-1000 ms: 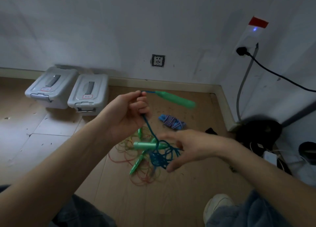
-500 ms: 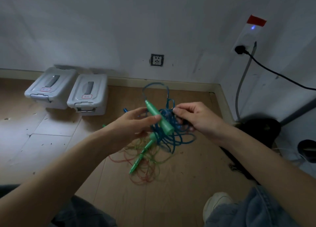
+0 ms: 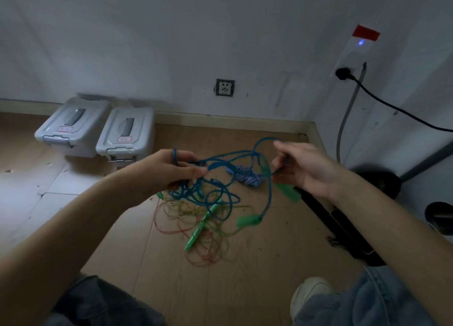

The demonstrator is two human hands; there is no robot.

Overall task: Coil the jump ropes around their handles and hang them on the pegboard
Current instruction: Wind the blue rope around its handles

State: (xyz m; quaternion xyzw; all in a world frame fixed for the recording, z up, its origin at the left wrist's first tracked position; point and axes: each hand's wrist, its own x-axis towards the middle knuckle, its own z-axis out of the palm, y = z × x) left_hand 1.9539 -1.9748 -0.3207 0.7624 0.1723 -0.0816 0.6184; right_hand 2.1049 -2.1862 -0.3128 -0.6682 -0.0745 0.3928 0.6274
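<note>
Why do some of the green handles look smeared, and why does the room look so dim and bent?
Head view: the two dangling green handles on the blue rope are motion-blurred, while the green handle on the floor stays sharper; light is dim and bluish; the wide lens bows the baseboard.

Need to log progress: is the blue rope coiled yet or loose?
Loose: the blue rope hangs in tangled loops between left hand and right hand.

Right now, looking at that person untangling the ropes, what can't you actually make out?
Head view only:
- Pegboard: nowhere in frame.
- Two green handles dangling from the blue rope: motion-blurred.
- Red labels on the grey lidded boxes: too small to read.
- Left hand grip: fingers hide the rope inside.
</note>
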